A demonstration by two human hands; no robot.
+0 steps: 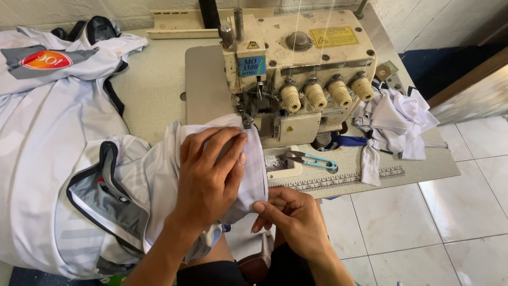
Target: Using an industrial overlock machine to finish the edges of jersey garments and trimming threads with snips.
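Nearest us, our right hand (pixel 296 214) pinches the lower edge of the white polyester garment with grey and black trim (pixel 159 175), fingers clenched on the hem. Just above, our left hand (pixel 209 175) lies flat on the same cloth, fingers spread and pressing it down, grasping nothing. The garment drapes over the bench (pixel 153 79) edge, its leading end under the presser foot of the cream overlock sewing machine (pixel 301 69). Small teal thread snips (pixel 313 159) lie beside the machine; white fabric scraps (pixel 394 124) are heaped to the right.
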